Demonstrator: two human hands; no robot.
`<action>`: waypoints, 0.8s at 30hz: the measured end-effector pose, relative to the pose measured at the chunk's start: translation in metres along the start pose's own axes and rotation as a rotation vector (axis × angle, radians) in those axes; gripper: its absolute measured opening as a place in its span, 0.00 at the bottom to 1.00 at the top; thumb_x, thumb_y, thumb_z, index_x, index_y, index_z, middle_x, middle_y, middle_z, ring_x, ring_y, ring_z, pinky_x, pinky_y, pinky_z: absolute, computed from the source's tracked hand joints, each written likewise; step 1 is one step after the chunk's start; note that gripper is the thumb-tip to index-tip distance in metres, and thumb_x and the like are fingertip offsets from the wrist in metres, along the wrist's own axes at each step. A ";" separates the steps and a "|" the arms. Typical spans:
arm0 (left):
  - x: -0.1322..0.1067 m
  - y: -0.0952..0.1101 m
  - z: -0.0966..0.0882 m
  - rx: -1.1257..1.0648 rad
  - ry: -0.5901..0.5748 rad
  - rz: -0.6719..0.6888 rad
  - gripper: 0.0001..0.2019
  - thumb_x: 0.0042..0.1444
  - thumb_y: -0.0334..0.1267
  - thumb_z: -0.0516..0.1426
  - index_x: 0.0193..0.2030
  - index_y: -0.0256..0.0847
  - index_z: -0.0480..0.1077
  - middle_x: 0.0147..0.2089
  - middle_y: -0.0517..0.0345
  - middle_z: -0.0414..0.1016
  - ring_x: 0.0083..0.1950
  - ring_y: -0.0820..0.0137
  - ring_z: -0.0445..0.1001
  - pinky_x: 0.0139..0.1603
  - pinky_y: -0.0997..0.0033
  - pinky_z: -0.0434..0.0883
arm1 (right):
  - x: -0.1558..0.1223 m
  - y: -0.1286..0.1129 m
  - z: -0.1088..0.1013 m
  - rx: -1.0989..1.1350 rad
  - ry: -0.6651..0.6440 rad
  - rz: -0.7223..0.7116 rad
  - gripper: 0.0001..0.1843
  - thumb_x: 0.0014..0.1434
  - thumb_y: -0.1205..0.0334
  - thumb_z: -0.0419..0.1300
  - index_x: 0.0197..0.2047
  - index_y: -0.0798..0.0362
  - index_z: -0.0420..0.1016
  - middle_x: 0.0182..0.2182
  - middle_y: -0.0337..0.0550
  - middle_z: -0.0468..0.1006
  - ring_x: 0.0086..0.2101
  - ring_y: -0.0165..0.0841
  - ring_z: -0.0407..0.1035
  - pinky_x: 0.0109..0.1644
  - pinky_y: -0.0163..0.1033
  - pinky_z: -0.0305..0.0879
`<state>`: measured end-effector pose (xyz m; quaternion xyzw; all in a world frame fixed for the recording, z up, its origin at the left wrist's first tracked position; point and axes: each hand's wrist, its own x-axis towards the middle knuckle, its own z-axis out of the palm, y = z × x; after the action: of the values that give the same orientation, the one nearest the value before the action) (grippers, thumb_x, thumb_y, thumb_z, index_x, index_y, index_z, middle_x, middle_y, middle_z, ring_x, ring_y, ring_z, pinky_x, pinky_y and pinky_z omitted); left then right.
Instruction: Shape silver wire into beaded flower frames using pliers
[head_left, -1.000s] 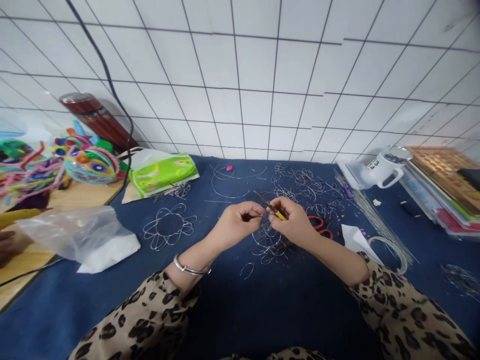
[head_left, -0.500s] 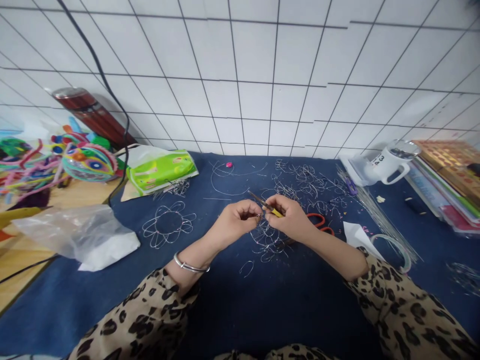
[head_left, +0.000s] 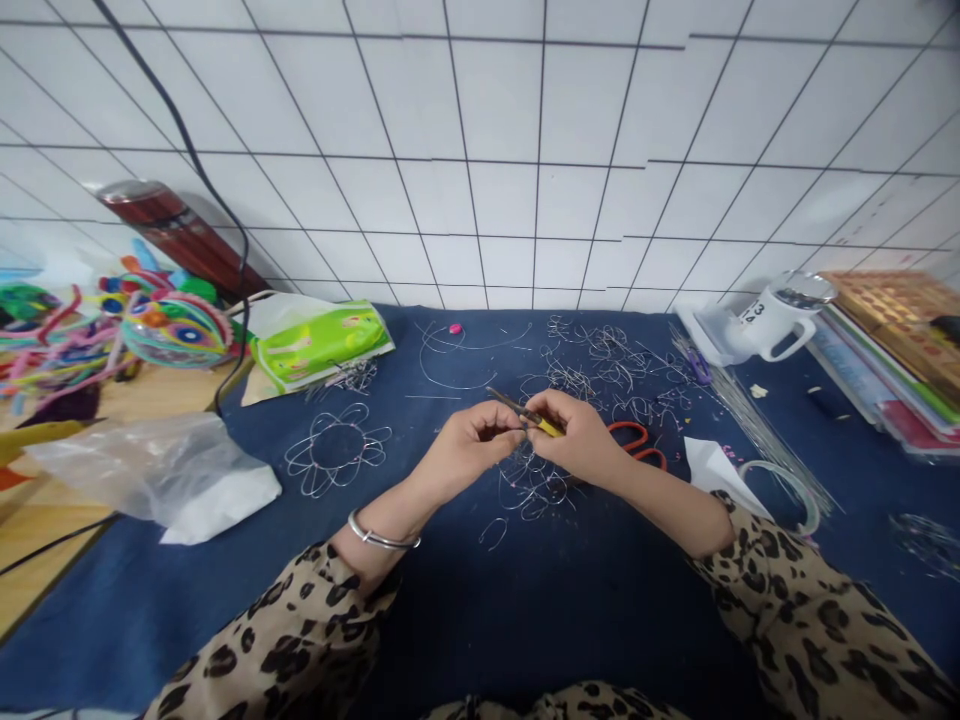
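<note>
My right hand (head_left: 574, 432) is closed around a pointed tool (head_left: 553, 424) with a yellow handle and slim dark tip, which slants up to the left. Facing it, my left hand (head_left: 472, 445) has thumb and fingers pinched together almost against the right fingertips; what they hold is too small to make out. Beneath both hands lies a tangle of looped silver wire (head_left: 541, 490) with tiny pinkish beads, partly covered by them. A flower-shaped wire ring (head_left: 338, 448) rests flat to the left. Red-handled scissors (head_left: 628, 437) lie beside my right wrist, partly hidden.
Wire scraps (head_left: 607, 350) and long straight wires (head_left: 776, 435) lie on the dark blue cloth (head_left: 465, 620). At left are a green packet (head_left: 322, 345), a plastic bag (head_left: 150, 470) and a red flask (head_left: 176, 235). A white mug (head_left: 780, 325) and books (head_left: 885, 370) stand right.
The tool's tip has shifted slightly left and lies a little flatter across the left fingers. Both hands stay close together in nearly the same place; the view has moved a little.
</note>
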<state>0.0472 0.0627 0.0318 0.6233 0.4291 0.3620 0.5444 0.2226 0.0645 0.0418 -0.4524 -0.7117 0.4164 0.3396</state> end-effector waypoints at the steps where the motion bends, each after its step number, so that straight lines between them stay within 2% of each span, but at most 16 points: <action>1: 0.000 -0.001 0.000 0.014 0.006 0.006 0.05 0.52 0.34 0.57 0.34 0.35 0.68 0.27 0.62 0.67 0.25 0.79 0.63 0.23 0.80 0.62 | -0.001 0.000 0.000 -0.003 0.000 0.000 0.08 0.50 0.64 0.55 0.36 0.51 0.66 0.30 0.36 0.69 0.29 0.27 0.61 0.34 0.34 0.59; 7: 0.000 -0.004 0.001 0.129 0.042 0.022 0.04 0.49 0.29 0.56 0.33 0.36 0.69 0.27 0.62 0.68 0.25 0.79 0.62 0.24 0.80 0.61 | -0.003 -0.002 0.000 -0.024 0.018 0.008 0.08 0.50 0.65 0.54 0.37 0.51 0.66 0.31 0.37 0.69 0.30 0.27 0.62 0.35 0.35 0.59; 12: 0.000 -0.005 0.001 0.121 0.019 0.020 0.03 0.48 0.29 0.55 0.32 0.36 0.68 0.26 0.62 0.66 0.24 0.79 0.62 0.24 0.80 0.60 | -0.002 -0.002 -0.002 -0.017 -0.008 0.038 0.06 0.51 0.63 0.55 0.35 0.51 0.65 0.28 0.35 0.67 0.28 0.27 0.61 0.33 0.34 0.59; 15: 0.000 -0.007 0.000 0.171 0.058 0.042 0.02 0.48 0.30 0.55 0.31 0.37 0.67 0.26 0.62 0.66 0.25 0.79 0.61 0.24 0.80 0.59 | -0.002 -0.004 -0.007 -0.051 -0.010 0.049 0.06 0.52 0.61 0.55 0.36 0.50 0.66 0.28 0.35 0.68 0.29 0.27 0.62 0.33 0.35 0.59; 19: 0.002 -0.007 -0.004 0.264 0.117 0.082 0.01 0.49 0.30 0.55 0.30 0.37 0.67 0.27 0.62 0.67 0.26 0.78 0.63 0.26 0.79 0.61 | -0.012 -0.016 -0.023 -0.138 0.156 0.048 0.11 0.52 0.56 0.59 0.39 0.49 0.68 0.33 0.38 0.72 0.33 0.30 0.66 0.38 0.37 0.62; 21: 0.002 -0.006 -0.006 0.324 0.144 0.105 0.01 0.49 0.30 0.54 0.30 0.37 0.67 0.27 0.61 0.68 0.27 0.77 0.64 0.26 0.79 0.62 | -0.022 -0.023 -0.031 -0.136 0.193 0.074 0.14 0.52 0.52 0.60 0.40 0.49 0.69 0.34 0.40 0.73 0.34 0.32 0.67 0.38 0.38 0.63; 22: 0.001 -0.005 -0.006 0.359 0.162 0.120 0.02 0.49 0.30 0.54 0.30 0.37 0.67 0.27 0.61 0.68 0.27 0.77 0.64 0.26 0.79 0.62 | -0.028 -0.025 -0.033 -0.084 0.134 0.120 0.14 0.54 0.50 0.58 0.39 0.49 0.69 0.33 0.40 0.73 0.33 0.32 0.68 0.36 0.38 0.64; 24: 0.000 -0.003 -0.006 0.441 0.212 0.159 0.03 0.49 0.30 0.54 0.31 0.38 0.68 0.27 0.61 0.69 0.27 0.77 0.65 0.27 0.78 0.63 | -0.041 -0.025 -0.034 0.153 -0.110 0.237 0.16 0.57 0.48 0.54 0.39 0.51 0.68 0.32 0.42 0.73 0.31 0.31 0.70 0.34 0.37 0.66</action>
<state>0.0417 0.0651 0.0296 0.7171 0.5022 0.3647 0.3170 0.2570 0.0299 0.0746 -0.4825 -0.6372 0.5307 0.2819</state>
